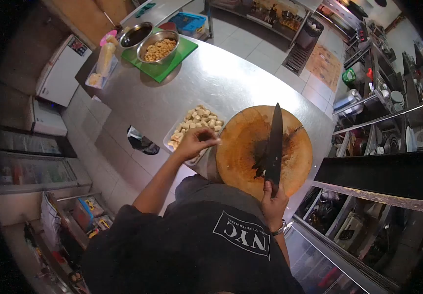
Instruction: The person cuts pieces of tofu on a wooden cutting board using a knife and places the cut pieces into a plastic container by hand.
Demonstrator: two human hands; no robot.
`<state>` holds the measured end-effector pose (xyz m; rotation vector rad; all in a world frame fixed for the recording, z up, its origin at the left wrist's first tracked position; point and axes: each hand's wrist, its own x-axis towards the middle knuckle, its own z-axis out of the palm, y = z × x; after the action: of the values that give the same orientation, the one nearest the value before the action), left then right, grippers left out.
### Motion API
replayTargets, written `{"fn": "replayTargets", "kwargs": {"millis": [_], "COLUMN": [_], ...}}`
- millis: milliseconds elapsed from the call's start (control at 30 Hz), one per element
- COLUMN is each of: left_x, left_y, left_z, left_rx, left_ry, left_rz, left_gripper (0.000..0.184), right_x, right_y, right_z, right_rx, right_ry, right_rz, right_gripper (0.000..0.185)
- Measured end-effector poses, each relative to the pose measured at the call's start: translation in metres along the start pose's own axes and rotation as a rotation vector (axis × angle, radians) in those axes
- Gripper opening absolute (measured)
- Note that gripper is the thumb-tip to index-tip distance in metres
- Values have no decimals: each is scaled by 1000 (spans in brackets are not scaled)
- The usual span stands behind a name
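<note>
A large kitchen knife (275,142) lies across the round wooden chopping board (236,157), its tip pointing away from me. My right hand (274,202) is closed around its handle at the near edge of the board. My left hand (199,143) hovers at the board's left edge, thumb and fingers pinched together; what they hold, if anything, is too small to make out. Partly under that hand, a clear plastic tray (169,138) holds many pale, chunky cut pieces (201,116). Dark residue (259,170) marks the wood beside the blade.
On the steel table (221,73), a green cutting board (184,56) carries a metal bowl of brown pieces (158,50). Beside it stand a bowl of dark liquid (136,34) and a small plastic tray (95,80). Shelving with dishes (393,105) lines the right side.
</note>
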<state>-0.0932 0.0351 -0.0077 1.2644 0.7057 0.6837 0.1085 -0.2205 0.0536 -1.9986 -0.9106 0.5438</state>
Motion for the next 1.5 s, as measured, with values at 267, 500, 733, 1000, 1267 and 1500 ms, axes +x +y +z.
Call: {"fn": "replayTargets", "kwargs": {"millis": [267, 500, 733, 1000, 1267, 1500], "left_x": [-5, 36, 59, 62, 50, 32], "left_y": [-9, -45, -94, -104, -58, 0], "left_z": [-26, 121, 190, 182, 149, 123], "left_rx": [940, 672, 856, 887, 222, -671], "left_ry": [-209, -588, -653, -667, -359, -258], "left_rz": [74, 414, 604, 466, -56, -317], "left_gripper": [30, 31, 17, 27, 31, 37], "right_x": [-4, -11, -14, -8, -7, -6], "right_y": [17, 21, 33, 24, 7, 16], "right_z": [0, -3, 0, 3, -3, -2], "right_rx": [19, 124, 135, 110, 121, -9], "right_ry": [146, 265, 280, 239, 173, 97], "right_rz": [44, 39, 53, -15, 92, -30], "right_gripper": [25, 22, 17, 20, 23, 23]}}
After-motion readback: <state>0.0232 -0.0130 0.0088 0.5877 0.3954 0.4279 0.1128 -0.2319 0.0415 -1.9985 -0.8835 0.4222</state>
